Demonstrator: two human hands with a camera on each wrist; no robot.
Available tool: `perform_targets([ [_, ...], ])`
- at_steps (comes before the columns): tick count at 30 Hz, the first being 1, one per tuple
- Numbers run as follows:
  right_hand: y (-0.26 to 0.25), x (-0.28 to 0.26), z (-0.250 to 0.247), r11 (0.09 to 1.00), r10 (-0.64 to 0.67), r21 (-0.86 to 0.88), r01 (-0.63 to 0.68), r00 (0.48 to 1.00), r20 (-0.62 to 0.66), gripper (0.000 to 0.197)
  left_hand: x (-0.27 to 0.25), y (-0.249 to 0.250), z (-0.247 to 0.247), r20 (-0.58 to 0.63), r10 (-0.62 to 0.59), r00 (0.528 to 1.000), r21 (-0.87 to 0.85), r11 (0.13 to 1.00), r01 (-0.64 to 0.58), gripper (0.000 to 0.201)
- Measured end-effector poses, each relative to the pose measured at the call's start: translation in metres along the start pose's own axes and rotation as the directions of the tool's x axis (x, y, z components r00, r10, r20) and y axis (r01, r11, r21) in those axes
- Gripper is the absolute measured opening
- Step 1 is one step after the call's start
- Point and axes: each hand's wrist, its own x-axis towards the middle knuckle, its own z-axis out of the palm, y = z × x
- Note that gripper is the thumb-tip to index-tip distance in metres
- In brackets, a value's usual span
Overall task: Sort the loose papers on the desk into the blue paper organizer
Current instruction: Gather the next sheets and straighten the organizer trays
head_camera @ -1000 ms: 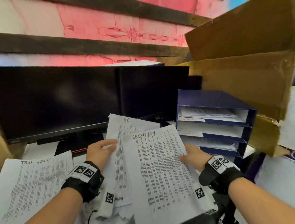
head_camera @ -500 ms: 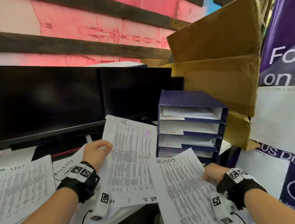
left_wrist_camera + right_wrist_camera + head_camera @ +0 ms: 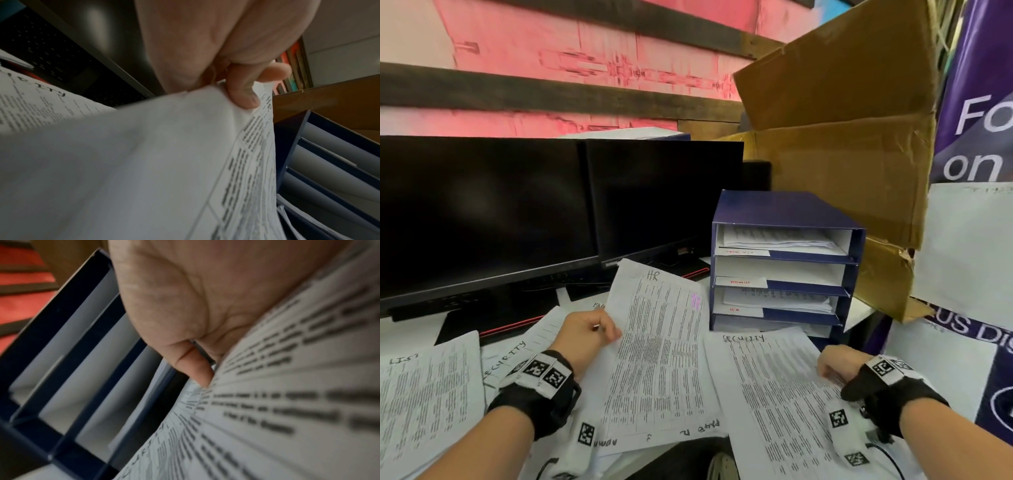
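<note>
The step in hand is filing: two sheets are picked out and each hand carries one toward the organizer (image 3: 786, 260), which stands at the back right of the desk (image 3: 407, 334), beside the monitors (image 3: 558, 212). The left hand (image 3: 582, 337) pinches the left edge of the HR sheet (image 3: 661, 353), thumb on top as the left wrist view shows. The right hand (image 3: 840, 365) grips the right edge of the SECURITY sheet (image 3: 774, 397), fingers curled round it.

The SECURITY sheet's top edge lies just in front of the organizer's lowest slot, whose label is hidden behind it. The slots above read TASK LIST, ADMIN and HR. The next move probably calls for levelling that sheet and sliding it flat into the bottom slot, then lifting the HR sheet to the third slot.

A second ago the two sheets overlapped in front of the monitors; now they are apart, the SECURITY sheet lower and further right, and the view has swung right. More papers (image 3: 424, 401) lie at the desk's left edge.
</note>
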Motion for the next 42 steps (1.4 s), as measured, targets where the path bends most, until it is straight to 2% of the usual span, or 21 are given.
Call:
perform_targets([
  [3, 0.005, 0.004, -0.005, 0.993, 0.029, 0.112, -0.022, 0.998, -0.059, 0.036, 0.000, 0.002, -0.002, 0.009, 0.008, 1.000, -0.007, 1.000, -0.008, 0.037],
  [6, 0.013, 0.015, -0.012, 0.932, 0.122, 0.357, -0.060, 0.981, -0.154, 0.036, 0.002, 0.000, -0.007, -0.030, 0.008, 1.000, -0.014, 1.000, -0.009, 0.041],
  [9, 0.014, 0.025, -0.015, 0.887, 0.170, 0.458, -0.052, 0.961, -0.220, 0.037, 0.003, -0.003, -0.012, -0.072, -0.006, 0.997, -0.038, 0.999, 0.004, 0.039],
  [10, 0.012, 0.025, -0.015, 0.914, 0.179, 0.398, -0.082, 0.960, -0.213, 0.041, 0.003, -0.003, -0.012, -0.075, -0.013, 0.997, -0.048, 0.999, 0.010, 0.038],
  [11, 0.005, 0.020, -0.016, 0.896, 0.201, 0.432, -0.097, 0.959, -0.200, 0.044, 0.003, -0.002, -0.013, -0.072, -0.022, 0.997, -0.061, 0.998, 0.018, 0.038],
  [13, -0.007, 0.012, -0.018, 0.903, 0.198, 0.423, -0.075, 0.947, -0.254, 0.049, 0.002, 0.000, -0.010, -0.061, -0.028, 0.998, -0.078, 0.997, 0.024, 0.037],
  [15, -0.012, 0.018, -0.010, 0.918, 0.159, 0.396, -0.028, 0.940, -0.303, 0.046, 0.003, 0.002, -0.009, -0.061, -0.031, 0.998, -0.079, 0.997, 0.026, 0.036],
  [17, -0.007, 0.026, -0.001, 0.909, 0.183, 0.415, -0.042, 0.934, -0.306, 0.044, 0.006, 0.003, -0.010, -0.060, -0.030, 0.998, -0.090, 0.996, 0.025, 0.036],
  [21, 0.007, 0.032, 0.008, 0.906, 0.242, 0.403, -0.133, 0.942, -0.233, 0.042, 0.008, 0.001, -0.009, -0.057, -0.021, 0.998, -0.083, 0.996, 0.016, 0.035],
  [26, 0.009, 0.033, 0.010, 0.842, 0.330, 0.515, -0.161, 0.908, -0.258, 0.039, 0.006, -0.004, -0.009, -0.067, -0.044, 0.997, -0.074, 0.996, 0.039, 0.036],
  [28, 0.004, 0.034, 0.011, 0.784, 0.347, 0.611, -0.108, 0.893, -0.288, 0.041, 0.007, -0.006, -0.012, -0.067, -0.053, 0.996, -0.072, 0.996, 0.049, 0.039],
  [32, -0.001, 0.031, 0.018, 0.762, 0.280, 0.636, -0.119, 0.947, -0.159, 0.038, 0.008, -0.006, -0.014, -0.063, -0.048, 0.997, -0.087, 0.995, 0.043, 0.036],
  [34, 0.004, 0.028, 0.019, 0.773, 0.226, 0.631, -0.067, 0.958, -0.175, 0.034, 0.007, -0.007, -0.014, -0.065, -0.047, 0.997, -0.097, 0.995, 0.040, 0.035],
  [42, 0.029, 0.000, 0.012, 0.804, 0.138, 0.594, -0.020, 0.978, -0.154, 0.030, 0.006, -0.004, -0.012, -0.073, -0.066, 0.995, -0.115, 0.992, 0.058, 0.035],
])
